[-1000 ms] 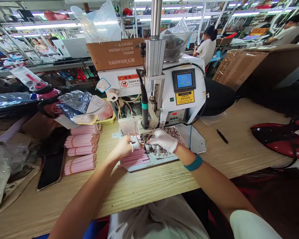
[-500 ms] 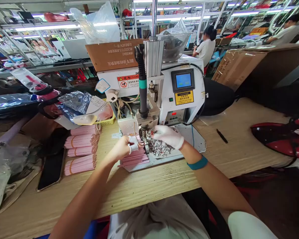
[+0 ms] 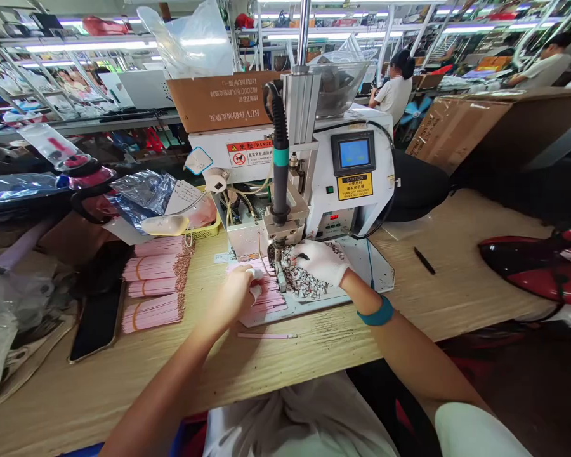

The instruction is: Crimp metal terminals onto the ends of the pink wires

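Observation:
My left hand, with white covers on its fingertips, is closed over the row of pink wires on the machine's base plate. What its fingers pinch is hidden. My right hand wears a white glove and has its fingertips together beside the soldering machine's iron tip. Anything held there is too small to name. Below that hand lies a pile of small metallic-and-white parts. One pink wire with a small piece on its end lies on the table in front of the plate.
Banded pink wire bundles and a phone lie to the left. The machine's screen stands behind my hands. On the right are a black pen and a red-and-black object. Co-workers sit farther back.
A single pink wire now lies on the table before the plate. My left hand has shifted slightly left and down. My right hand stays by the tip, its fingers turned lower over the parts.

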### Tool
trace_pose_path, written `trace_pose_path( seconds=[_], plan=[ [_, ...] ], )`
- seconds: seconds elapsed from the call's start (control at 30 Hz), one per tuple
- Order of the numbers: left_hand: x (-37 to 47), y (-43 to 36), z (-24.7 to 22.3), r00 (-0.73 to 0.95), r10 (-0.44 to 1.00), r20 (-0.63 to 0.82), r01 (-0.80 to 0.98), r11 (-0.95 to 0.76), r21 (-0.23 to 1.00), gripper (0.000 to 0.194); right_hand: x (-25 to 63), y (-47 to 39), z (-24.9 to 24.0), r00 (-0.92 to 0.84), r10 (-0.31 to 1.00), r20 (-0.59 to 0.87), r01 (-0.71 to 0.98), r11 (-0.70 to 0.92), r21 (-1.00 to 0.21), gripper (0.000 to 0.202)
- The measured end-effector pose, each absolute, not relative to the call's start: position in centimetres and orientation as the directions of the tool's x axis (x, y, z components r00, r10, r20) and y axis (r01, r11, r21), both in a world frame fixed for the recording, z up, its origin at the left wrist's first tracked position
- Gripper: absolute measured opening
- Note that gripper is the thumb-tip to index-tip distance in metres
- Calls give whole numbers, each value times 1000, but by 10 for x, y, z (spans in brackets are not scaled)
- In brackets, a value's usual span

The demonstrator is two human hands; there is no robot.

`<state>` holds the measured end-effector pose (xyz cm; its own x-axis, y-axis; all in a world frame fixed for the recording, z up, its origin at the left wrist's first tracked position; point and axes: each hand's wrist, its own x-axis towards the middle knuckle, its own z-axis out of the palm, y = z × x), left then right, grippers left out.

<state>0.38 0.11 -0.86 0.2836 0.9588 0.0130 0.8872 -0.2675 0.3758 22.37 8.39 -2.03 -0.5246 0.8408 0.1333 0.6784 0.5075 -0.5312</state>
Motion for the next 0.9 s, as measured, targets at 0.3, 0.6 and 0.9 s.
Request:
trace_pose_path(
  seconds=[0.3,0.6,0.9],
  plan=[
    [8,4,-4,313,949,29,842,-291,453,21,234,79,-7,-503,857,112,650,461,-604,22],
    [7,6,-2,279,960,36,849,-264,457,18,218,79,-18,-533,837,124,715,524,-462,17],
    [2,12,-5,285,958,-35,689,-180,702,25,221,75,-13,-430,903,-12,526,240,-816,8]
  ],
)
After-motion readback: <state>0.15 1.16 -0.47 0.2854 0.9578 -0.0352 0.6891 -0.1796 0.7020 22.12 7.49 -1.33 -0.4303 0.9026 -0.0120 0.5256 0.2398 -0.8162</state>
